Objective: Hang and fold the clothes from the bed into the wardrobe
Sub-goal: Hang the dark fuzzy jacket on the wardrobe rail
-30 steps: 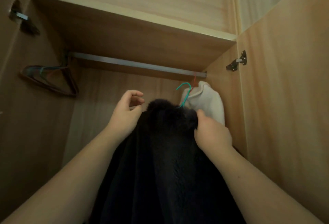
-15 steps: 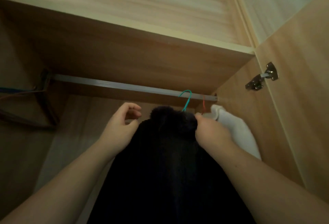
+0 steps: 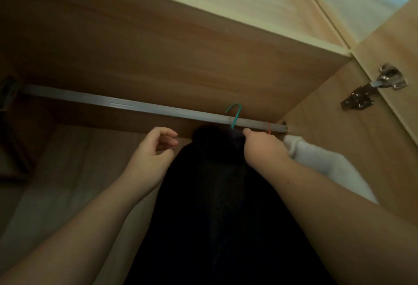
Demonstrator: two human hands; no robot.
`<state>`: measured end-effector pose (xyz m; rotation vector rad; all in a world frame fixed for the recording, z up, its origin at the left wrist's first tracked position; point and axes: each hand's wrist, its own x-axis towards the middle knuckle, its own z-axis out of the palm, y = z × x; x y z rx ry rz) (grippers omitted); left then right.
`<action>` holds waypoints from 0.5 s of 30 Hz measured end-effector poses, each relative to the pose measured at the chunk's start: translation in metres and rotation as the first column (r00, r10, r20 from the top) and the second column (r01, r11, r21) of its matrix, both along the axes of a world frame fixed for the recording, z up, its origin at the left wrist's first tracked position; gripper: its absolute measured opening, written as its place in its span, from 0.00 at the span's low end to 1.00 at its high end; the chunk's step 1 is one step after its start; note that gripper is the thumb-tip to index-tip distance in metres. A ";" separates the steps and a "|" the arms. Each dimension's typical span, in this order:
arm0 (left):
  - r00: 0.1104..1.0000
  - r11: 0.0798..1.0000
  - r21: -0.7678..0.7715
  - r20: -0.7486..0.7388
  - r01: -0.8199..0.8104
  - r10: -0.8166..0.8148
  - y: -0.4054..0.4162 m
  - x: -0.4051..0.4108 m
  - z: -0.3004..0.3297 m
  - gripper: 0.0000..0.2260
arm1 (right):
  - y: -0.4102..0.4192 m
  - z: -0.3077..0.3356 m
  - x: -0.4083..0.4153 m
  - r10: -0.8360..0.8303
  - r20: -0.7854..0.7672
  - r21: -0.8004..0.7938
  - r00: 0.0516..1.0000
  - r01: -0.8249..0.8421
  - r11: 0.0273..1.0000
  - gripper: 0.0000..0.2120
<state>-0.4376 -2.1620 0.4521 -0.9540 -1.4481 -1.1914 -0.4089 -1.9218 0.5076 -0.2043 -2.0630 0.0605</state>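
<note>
Up inside the wardrobe now, all pale wood-grain panels, with a flat shelf board running overhead and the open door swung out at the right. Filling the lower middle of the view is the big one: a black fleece garment, thick and fuzzy, draping down in a long dark mass between both forearms. Behind it to the right, a white garment, soft and smooth, hangs close against the side panel. Across the cabinet runs the hanging rail, a straight grey metal bar, dull in the low light. At far left, dark empty hangers sit at the rail's end, blurred in shadow.

The right hand grips the black garment's top just under the rail, fingers curled down into the fleece, thumb tip up by the hook. The left hand is beside the garment's other shoulder, fingers loosely curled and apart, thumb tucked under them; whether it touches the fabric I cannot tell. On the door edge, a shiny steel hinge. Smallest: the teal wire hanger hook crosses in front of the rail, and a thin red hook loops the rail above the white garment.
</note>
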 end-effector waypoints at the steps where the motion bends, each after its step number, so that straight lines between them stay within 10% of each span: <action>1: 1.000 1.000 0.002 -0.009 0.003 -0.003 -0.002 -0.006 -0.002 0.19 | -0.003 -0.001 -0.005 -0.007 0.003 0.019 1.000 0.007 1.000 0.23; 15: 0.995 0.996 0.017 0.030 0.092 -0.093 0.000 -0.009 -0.024 0.18 | -0.015 -0.019 -0.004 -0.124 0.068 0.118 0.990 0.115 0.986 0.26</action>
